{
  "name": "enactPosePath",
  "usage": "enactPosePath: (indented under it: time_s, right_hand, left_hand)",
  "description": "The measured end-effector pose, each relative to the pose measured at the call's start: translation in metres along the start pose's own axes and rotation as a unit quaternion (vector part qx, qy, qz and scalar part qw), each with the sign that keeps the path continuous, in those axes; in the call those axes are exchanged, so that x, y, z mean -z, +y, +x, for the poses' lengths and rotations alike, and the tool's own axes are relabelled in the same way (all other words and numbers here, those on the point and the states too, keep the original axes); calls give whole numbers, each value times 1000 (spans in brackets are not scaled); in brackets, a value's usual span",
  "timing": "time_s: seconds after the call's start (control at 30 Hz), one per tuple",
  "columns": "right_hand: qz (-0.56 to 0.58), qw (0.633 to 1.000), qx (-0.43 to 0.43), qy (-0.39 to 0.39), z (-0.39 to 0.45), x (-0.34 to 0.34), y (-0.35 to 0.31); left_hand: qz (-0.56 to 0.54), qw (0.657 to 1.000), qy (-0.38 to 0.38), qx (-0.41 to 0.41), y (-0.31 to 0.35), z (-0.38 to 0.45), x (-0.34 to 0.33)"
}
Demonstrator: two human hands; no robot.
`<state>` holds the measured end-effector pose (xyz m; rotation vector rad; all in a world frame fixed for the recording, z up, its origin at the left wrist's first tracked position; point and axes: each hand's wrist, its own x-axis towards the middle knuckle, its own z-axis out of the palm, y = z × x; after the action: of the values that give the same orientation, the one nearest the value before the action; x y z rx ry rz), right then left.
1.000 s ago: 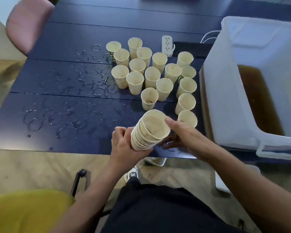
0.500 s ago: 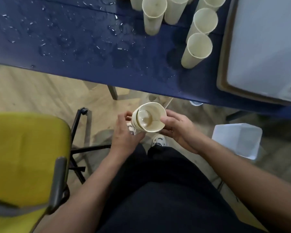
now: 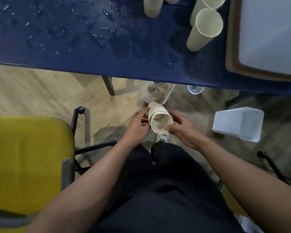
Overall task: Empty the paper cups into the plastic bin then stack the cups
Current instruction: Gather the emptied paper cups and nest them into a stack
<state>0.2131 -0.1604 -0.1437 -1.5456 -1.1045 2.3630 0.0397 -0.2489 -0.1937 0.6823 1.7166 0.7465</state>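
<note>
Several cream paper cups, nested rim over rim into one stack, lie on their side between the two hands, held low over the wooden floor and below the near edge of the wet, dark blue table. The left hand wraps its curled fingers round the stack's left wall; the right hand grips the other side, thumb laid across the nearest cup's wall, fingers curled behind it. Just beyond the fingertips of both hands a clear plastic tray on the floor seems to hold more cups, though that is hard to make out.

Judging by the stack, a good part of the emptying and nesting is done. What is left stands well beyond the fingers, up on the table: at least three loose cream paper cups upright, beside the big translucent plastic bin at the right. Whether these hold liquid cannot be told from here. They look to need tipping into the bin and adding to the stack.
</note>
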Motion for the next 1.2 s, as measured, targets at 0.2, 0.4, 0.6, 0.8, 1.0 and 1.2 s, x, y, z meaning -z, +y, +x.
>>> enactPosePath:
  time_s: [0.2, 0.4, 0.6, 0.8, 1.0, 1.2]
  right_hand:
    - [63, 994, -51, 77, 35, 19, 29]
    - [87, 988, -43, 118, 100, 50, 57]
    - [89, 985, -25, 143, 164, 69, 65]
    - [18, 983, -34, 182, 181, 77, 63]
    - [-35, 980, -86, 178, 147, 69, 79]
    - [-125, 977, -122, 119, 103, 54, 67]
  left_hand:
    - [-109, 992, 4, 61, -5, 32, -26]
    - [-251, 957, 19, 146, -26, 90, -60]
    - [-240, 959, 31, 149, -37, 150, -70]
    - [-132, 981, 7, 142, -45, 175, -61]
    - [-10, 989, -7, 144, -72, 140, -50]
    - [0, 984, -14, 179, -56, 96, -45]
